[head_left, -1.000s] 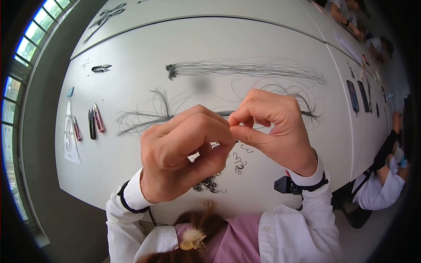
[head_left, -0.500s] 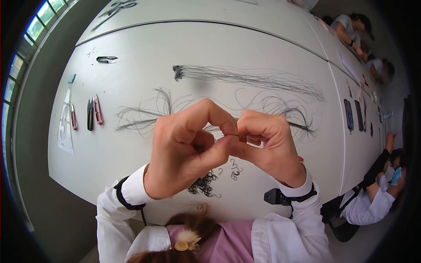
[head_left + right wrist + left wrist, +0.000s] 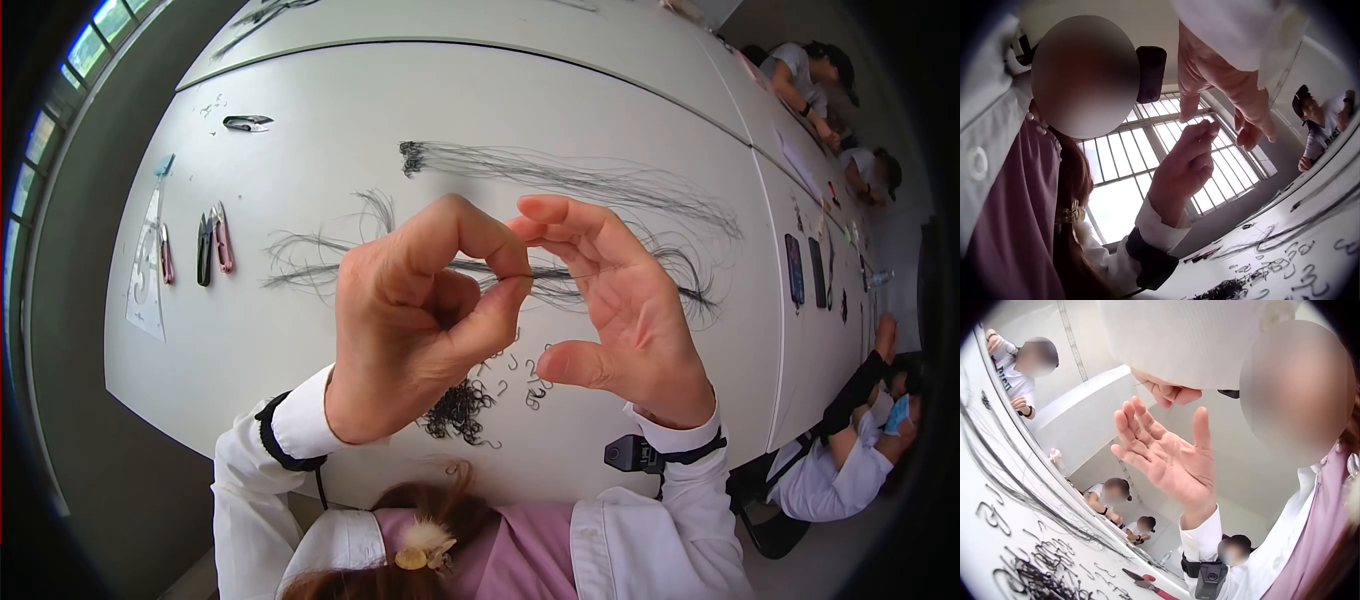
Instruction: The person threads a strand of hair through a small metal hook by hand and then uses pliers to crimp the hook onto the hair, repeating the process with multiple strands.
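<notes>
Left hand (image 3: 420, 320) pinches a thin dark strand (image 3: 545, 272) between thumb and forefinger; right hand (image 3: 610, 310) spread open, fingertips near it, above the white bench (image 3: 300, 150).

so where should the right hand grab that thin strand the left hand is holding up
Pinch the thin strand on the free length just right of the left hand, coming from the right. It runs roughly level there, and the right hand is open beside it, fingers already near.
</notes>
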A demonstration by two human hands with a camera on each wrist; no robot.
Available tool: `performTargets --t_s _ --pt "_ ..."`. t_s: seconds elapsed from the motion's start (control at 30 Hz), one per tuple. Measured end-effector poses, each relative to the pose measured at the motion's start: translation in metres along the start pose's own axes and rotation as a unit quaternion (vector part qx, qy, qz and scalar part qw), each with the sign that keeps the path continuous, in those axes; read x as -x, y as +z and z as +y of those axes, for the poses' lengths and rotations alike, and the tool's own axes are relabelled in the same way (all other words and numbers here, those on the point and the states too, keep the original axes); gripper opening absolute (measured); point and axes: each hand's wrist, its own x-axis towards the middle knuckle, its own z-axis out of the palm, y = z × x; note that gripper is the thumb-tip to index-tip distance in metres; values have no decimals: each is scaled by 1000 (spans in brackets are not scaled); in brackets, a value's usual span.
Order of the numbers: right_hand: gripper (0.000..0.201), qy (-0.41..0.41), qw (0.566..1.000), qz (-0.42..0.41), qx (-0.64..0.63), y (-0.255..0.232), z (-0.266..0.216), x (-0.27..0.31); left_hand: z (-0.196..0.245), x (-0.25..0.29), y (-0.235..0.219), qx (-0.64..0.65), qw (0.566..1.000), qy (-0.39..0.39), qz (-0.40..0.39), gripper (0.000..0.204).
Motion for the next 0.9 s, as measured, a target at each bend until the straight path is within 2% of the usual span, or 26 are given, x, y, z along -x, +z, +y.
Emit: performTargets --t_s 0.03,0.07,0.1,0.17,0.2,0.27,0.33,0.37,0.4,0.43,0.47,0.5,0.53,0.6,0.63,0.7,0.73,0.8,0.9 --pt "65 42 991 -19 -124 8 -2 0 -3 0 0 -16 1000 21 2 12" --pt "63 84 965 -37 -245 15 -3 1 -4 1 1 -31 999 42 4 12" --pt "63 84 965 -36 -246 19 -3 4 -4 1 2 -31 999 42 3 12" --pt "38 191 911 -20 -366 24 -2 7 -1 1 5 7 999 32 21 12" --pt "21 184 893 -7 -410 24 3 9 -2 1 4 7 999 31 21 12" --pt "16 196 903 4 -382 16 -1 12 -7 0 2 -17 996 80 26 11" --pt "12 209 912 14 -354 18 -4 12 -7 0 1 -18 996 82 29 11" --pt "8 147 956 69 -242 25 -5 11 -7 0 0 -19 996 83 30 11" --pt "5 81 981 123 -127 29 -6 11 -7 0 0 -20 996 84 31 11" --pt "5 80 981 122 -127 29 -8 11 -6 1 1 -30 996 74 36 10" --pt "5 26 991 134 7 28 -10 11 -5 1 1 -39 996 64 41 10" --pt "7 -30 979 143 141 27 -11 11 -4 1 0 -40 996 65 40 10" --pt "7 -31 979 143 141 27 -11 11 -2 2 0 -55 995 68 37 10" --pt "18 -163 919 149 326 25 -10 11 -1 1 -1 -70 994 71 33 9" --pt "18 -162 919 150 325 24 -10 12 -1 1 -1 -82 992 88 32 9" --pt "29 -240 864 146 418 21 -10 14 -2 0 0 -93 990 103 28 10" --pt "29 -239 864 147 418 19 -11 16 -3 0 0 -92 989 115 31 11" --pt "34 -273 818 133 489 16 -15 18 -4 0 0 -90 987 126 33 12" --pt "35 -276 799 128 519 16 -24 20 -4 0 0 -153 974 166 29 13"
